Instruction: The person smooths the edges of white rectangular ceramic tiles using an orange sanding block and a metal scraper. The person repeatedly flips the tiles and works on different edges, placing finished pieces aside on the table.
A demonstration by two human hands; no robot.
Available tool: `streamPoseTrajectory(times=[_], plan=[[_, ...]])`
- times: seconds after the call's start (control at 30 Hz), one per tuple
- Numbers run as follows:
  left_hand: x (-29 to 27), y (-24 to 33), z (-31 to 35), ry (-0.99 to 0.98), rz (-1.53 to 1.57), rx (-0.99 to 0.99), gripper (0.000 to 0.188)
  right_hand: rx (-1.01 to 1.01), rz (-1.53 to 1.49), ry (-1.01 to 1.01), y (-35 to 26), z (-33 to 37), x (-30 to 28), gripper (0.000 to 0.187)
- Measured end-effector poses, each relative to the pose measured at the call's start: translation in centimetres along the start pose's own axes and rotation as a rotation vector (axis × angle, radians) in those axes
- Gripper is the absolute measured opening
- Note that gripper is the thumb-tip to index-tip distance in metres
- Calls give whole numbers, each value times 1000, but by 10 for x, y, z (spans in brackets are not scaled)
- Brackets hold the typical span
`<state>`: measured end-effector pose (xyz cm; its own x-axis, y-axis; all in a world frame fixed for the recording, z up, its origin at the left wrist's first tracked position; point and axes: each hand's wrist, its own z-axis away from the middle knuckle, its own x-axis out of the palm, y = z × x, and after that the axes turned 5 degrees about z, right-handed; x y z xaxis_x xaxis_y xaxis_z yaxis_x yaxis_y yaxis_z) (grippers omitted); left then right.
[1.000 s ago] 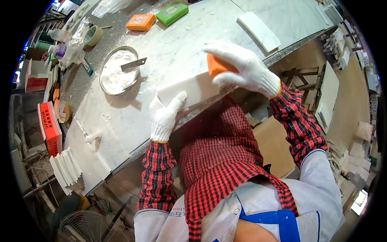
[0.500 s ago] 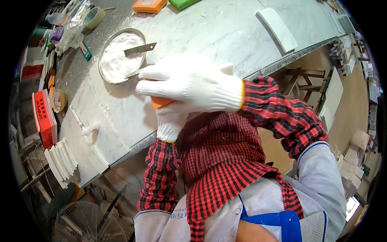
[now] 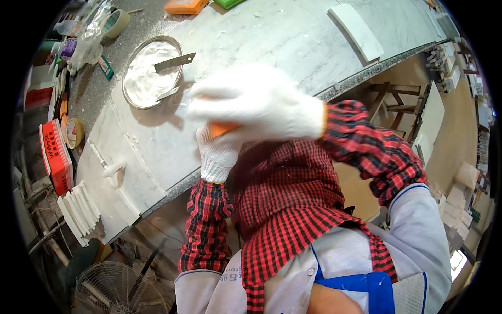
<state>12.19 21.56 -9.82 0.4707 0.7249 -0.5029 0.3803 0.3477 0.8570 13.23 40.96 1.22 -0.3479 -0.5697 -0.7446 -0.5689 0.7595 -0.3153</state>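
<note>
My right hand, in a white knit glove and smeared by motion, is closed round an orange block. Bits of the block's orange show between the fingers and below them. Directly under it is my left hand, also gloved; its fingers are mostly covered by the right hand and the block. What the left hand grips is hidden. Just left of both hands stands a round tin of white paste. A flat metal blade with a hole in its end sticks out over the tin's rim.
An orange block and a green one lie at the far edge of the marble top. A white slab rests at right. Stacked white strips, a red box and tape rolls are at left.
My right hand has shifted slightly right with the orange block over my left hand. A white piece that showed behind the right hand is now hidden. The view has shifted slightly.
</note>
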Motion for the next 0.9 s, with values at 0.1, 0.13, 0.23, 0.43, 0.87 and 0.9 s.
streamPoseTrajectory(times=[0.1, 0.13, 0.23, 0.43, 0.87, 0.9], plan=[[-11, 55, -19, 29, 479, -253, 32, 160, 148, -67, 37, 62, -51, 51], [-13, 59, -20, 9, 508, -298, 33, 204, 185, -122, 43, 81, -65, 59], [-12, 59, -20, -12, 484, -284, 34, 216, 195, -129, 39, 74, -71, 60], [1, -23, 10, 26, -362, 288, 51, -2, 29, -32, -21, -24, 30, 35], [-7, 40, -21, 38, 392, -130, 38, 73, 181, 93, 10, 31, -50, 40], [-4, 18, -14, 29, 532, -142, 35, 39, 107, 80, 3, 16, -28, 37]])
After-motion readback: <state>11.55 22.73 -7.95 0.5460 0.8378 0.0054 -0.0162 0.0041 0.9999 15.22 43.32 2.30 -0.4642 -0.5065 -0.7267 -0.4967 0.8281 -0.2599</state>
